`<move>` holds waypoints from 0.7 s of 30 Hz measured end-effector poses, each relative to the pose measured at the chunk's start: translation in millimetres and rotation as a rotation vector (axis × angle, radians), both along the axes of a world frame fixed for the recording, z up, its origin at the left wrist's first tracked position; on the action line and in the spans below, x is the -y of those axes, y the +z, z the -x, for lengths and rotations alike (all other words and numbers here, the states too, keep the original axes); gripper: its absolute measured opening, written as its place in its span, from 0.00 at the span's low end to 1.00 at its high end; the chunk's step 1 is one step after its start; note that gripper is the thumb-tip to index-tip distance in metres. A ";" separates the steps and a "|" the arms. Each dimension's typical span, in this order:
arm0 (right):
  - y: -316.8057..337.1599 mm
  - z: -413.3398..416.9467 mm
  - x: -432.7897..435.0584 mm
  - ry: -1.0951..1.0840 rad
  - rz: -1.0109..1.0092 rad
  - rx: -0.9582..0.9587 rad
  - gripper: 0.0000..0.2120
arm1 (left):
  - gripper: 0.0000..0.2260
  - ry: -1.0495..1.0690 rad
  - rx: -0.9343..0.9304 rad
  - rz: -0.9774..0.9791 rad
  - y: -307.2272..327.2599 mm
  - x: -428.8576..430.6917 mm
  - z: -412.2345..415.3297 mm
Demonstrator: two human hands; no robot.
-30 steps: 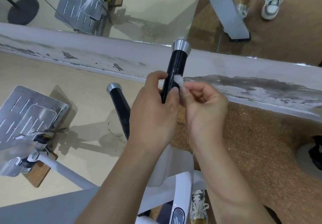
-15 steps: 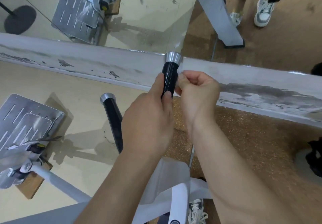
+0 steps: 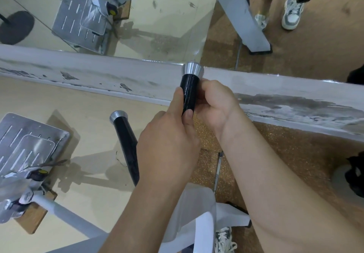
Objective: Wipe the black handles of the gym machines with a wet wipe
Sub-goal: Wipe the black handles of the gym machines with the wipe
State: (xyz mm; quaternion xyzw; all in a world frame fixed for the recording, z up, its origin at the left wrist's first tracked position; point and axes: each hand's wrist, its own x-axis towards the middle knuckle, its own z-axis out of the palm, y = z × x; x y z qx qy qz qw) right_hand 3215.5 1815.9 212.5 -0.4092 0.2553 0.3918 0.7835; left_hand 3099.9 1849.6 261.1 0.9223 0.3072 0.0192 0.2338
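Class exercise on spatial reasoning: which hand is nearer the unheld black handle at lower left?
Left. The left hand lies close beside the unheld black handle; the right hand is farther off, across the held handle.

Both bare forearms come in from below the handle, close together. The left hand grips the handle's lower end, thumb lying up its left side, one fingertip on its front. The right hand is just right of the handle, fingers curled in against its upper part, wrist bent.
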 end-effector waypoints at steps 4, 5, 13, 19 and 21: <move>-3.7 5.2 11.9 0.024 -0.136 -0.001 0.16 | 0.22 -0.015 0.009 -0.011 -2.0 -1.8 -1.0; -4.2 7.8 17.4 0.016 -0.113 0.045 0.15 | 0.22 -0.023 0.009 -0.014 -2.3 -2.0 -0.6; 6.3 6.5 13.3 -0.056 0.095 0.102 0.08 | 0.22 -0.027 0.011 -0.012 -1.5 -1.1 -0.3; 0.8 14.2 13.3 0.047 -0.059 0.094 0.11 | 0.22 -0.021 0.019 -0.022 -1.4 -1.8 -1.0; 1.9 26.0 24.1 -0.013 0.030 0.159 0.09 | 0.22 -0.029 0.027 -0.018 -1.2 -1.8 -0.7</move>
